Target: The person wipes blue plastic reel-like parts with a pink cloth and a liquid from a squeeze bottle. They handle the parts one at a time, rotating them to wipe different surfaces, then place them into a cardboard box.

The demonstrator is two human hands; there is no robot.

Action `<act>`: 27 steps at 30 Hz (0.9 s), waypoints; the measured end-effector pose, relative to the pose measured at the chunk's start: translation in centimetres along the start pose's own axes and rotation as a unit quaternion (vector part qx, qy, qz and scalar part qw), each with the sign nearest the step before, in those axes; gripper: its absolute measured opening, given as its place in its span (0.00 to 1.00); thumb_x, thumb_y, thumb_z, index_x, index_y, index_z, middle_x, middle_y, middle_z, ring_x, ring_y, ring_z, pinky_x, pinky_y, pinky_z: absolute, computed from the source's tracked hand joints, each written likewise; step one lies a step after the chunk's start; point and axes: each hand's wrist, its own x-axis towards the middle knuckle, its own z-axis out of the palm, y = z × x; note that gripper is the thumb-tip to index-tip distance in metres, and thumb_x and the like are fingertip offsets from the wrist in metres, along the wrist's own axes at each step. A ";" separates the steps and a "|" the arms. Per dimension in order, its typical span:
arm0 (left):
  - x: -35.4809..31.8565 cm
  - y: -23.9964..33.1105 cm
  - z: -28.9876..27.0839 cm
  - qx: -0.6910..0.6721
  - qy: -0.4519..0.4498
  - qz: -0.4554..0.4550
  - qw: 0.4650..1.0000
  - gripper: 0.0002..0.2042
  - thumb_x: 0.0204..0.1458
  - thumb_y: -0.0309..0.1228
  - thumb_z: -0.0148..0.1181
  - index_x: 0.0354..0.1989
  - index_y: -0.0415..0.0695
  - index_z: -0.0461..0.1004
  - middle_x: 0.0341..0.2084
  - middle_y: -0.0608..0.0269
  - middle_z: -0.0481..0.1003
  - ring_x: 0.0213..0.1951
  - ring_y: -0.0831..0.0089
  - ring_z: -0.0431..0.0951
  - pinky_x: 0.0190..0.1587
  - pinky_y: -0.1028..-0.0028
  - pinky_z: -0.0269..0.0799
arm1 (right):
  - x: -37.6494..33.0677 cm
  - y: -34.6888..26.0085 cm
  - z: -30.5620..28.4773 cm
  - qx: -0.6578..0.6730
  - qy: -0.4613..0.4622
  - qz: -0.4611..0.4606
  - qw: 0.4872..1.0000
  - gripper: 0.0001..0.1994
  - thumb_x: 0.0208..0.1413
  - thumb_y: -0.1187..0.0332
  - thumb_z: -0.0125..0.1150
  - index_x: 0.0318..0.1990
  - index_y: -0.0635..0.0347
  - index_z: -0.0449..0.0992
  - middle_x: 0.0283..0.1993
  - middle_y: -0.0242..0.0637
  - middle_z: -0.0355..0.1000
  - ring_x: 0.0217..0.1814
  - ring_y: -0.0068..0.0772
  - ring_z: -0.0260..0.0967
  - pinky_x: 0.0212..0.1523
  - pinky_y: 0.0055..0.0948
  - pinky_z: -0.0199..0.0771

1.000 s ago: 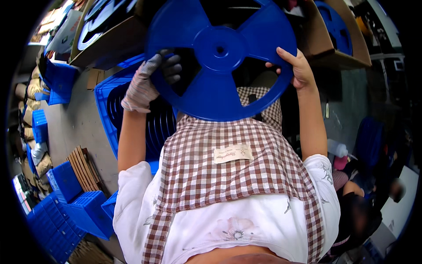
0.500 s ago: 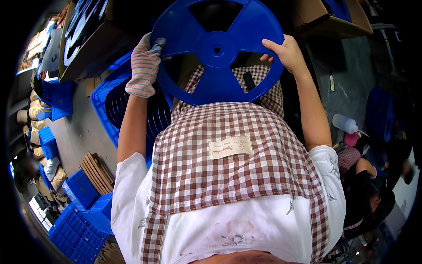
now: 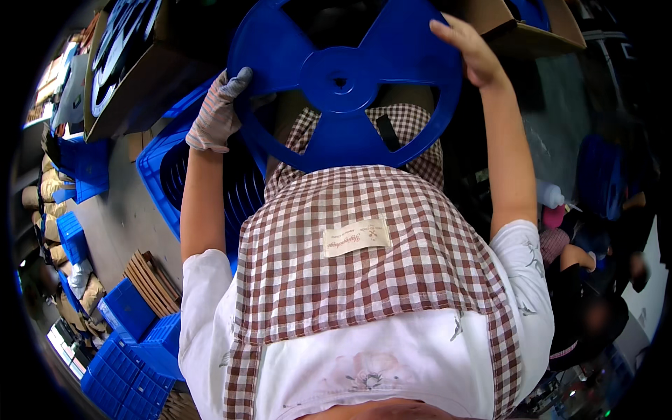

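Note:
A large blue plastic reel [image 3: 343, 136] is held up at the top of the view, above my lap. Its round hub has a small centre hole, and wide openings lie between its spokes. My left hand [image 3: 220, 105], in a striped glove with grey fingertips, closes on the left rim, thumb on the front face. At the upper right rim is my bare right hand [image 3: 472, 52], its thumb over the front and its fingers partly hidden by the reel. Beneath and left of the reel stands a blue crate [image 3: 148, 164] with dark, round, ridged things in it.
A cardboard box [image 3: 122, 87] holding blue reels stands at the upper left, another cardboard box [image 3: 539, 38] at the upper right. Blue crates [image 3: 126, 374] and stacked cardboard [image 3: 152, 283] are at lower left. A white bottle [image 3: 548, 194] and another person [image 3: 581, 329] are at right.
The reel has tilted, its right side rising and its left side shifting slightly left. My right hand has slid up along the rim; my left hand has moved a little left and down.

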 end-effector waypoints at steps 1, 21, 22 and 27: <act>0.6 0.3 0.7 0.022 -0.020 0.000 1.000 0.13 0.54 0.34 0.62 0.45 0.42 0.74 0.37 0.60 0.79 0.39 0.66 0.81 0.46 0.63 0.79 | 1.1 -0.3 -1.2 -0.026 0.005 0.002 1.000 0.29 0.54 0.51 0.61 0.55 0.64 0.71 0.41 0.43 0.76 0.42 0.31 0.76 0.41 0.29 0.79; -1.9 -5.0 4.8 -0.048 -0.108 -0.056 0.991 0.34 0.52 0.49 0.61 0.62 0.41 0.60 0.51 0.58 0.72 0.54 0.64 0.71 0.57 0.59 0.66 | -2.8 2.4 -3.3 0.217 0.131 -0.042 0.966 0.11 0.55 0.72 0.63 0.46 0.55 0.77 0.40 0.29 0.77 0.41 0.22 0.75 0.45 0.24 0.77; -2.4 -5.8 5.7 -0.082 -0.026 -0.037 0.996 0.23 0.56 0.38 0.59 0.57 0.42 0.66 0.48 0.62 0.73 0.49 0.67 0.73 0.54 0.62 0.69 | -2.8 3.0 -2.7 0.216 0.145 -0.034 0.965 0.11 0.54 0.71 0.64 0.46 0.54 0.77 0.40 0.29 0.77 0.41 0.22 0.75 0.45 0.25 0.77; -0.2 -5.4 4.1 -0.069 0.020 0.048 0.996 0.09 0.58 0.27 0.56 0.46 0.43 0.71 0.35 0.66 0.76 0.36 0.77 0.78 0.39 0.76 0.78 | -3.0 2.1 -4.5 0.158 0.014 -0.025 0.987 0.19 0.58 0.62 0.61 0.55 0.56 0.71 0.45 0.38 0.77 0.50 0.29 0.74 0.50 0.28 0.75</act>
